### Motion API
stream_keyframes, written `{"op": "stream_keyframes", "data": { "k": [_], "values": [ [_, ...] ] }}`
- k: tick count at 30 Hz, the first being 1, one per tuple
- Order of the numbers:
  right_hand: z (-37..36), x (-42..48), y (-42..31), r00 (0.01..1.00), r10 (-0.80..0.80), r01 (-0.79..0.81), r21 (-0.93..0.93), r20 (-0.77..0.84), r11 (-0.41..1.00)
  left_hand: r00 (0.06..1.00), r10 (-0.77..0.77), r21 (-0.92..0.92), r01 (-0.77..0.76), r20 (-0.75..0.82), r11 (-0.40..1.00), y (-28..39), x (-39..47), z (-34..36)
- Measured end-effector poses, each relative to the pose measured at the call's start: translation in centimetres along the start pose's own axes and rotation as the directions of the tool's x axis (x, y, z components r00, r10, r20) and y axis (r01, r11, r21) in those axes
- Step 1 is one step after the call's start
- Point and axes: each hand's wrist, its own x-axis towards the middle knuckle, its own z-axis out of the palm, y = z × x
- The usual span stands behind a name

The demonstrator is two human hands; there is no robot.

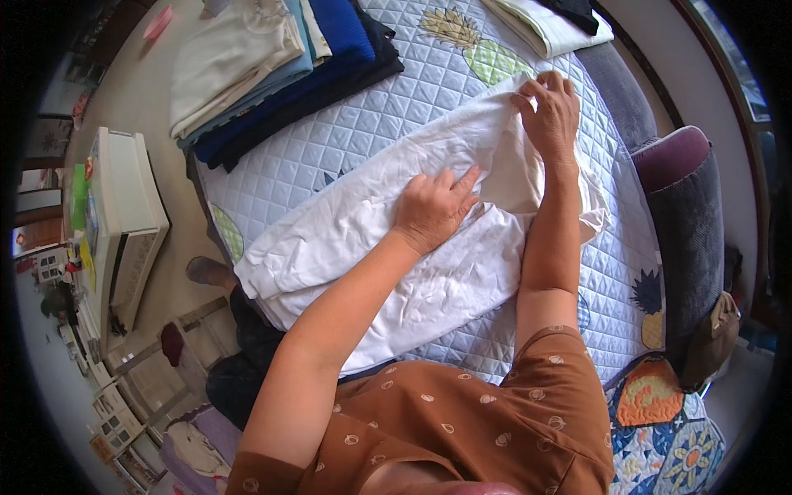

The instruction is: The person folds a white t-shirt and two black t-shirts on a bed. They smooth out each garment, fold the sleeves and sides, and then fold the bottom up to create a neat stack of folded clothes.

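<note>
A white cloth garment (383, 241) lies spread at a slant across the quilted bed cover, wrinkled in its lower half. Its right end is partly folded open and shows a cream inner side (510, 170). My left hand (436, 207) rests on the middle of the garment, knuckles bent, with one finger stretched out over the cloth. At the far right corner, my right hand (550, 111) pinches the garment's edge between thumb and fingers. My right forearm crosses over the open end and hides part of it.
Folded clothes in cream, blue and black form a stack (266, 74) at the far left of the quilted cover (427, 102). More folded white cloth (550, 28) lies at the far right. A grey padded armrest (687, 247) borders the right side; a white cabinet (127, 235) stands left.
</note>
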Motion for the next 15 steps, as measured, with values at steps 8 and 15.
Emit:
{"op": "stream_keyframes", "data": {
  "k": [8, 15],
  "values": [
    [5.0, 0.0, 2.1, 0.997, 0.073, -0.078, 0.175, 0.036, 0.982, 0.995, 0.048, 0.107, -0.058, 0.092, 0.993, 0.5, 0.1, -0.5],
    [4.5, 0.1, 2.1, 0.813, 0.436, -0.261, 0.428, -0.385, 0.865, 0.982, -0.005, 0.104, -0.015, 0.189, 0.994, 0.5, 0.8, -0.3]
  ]
}}
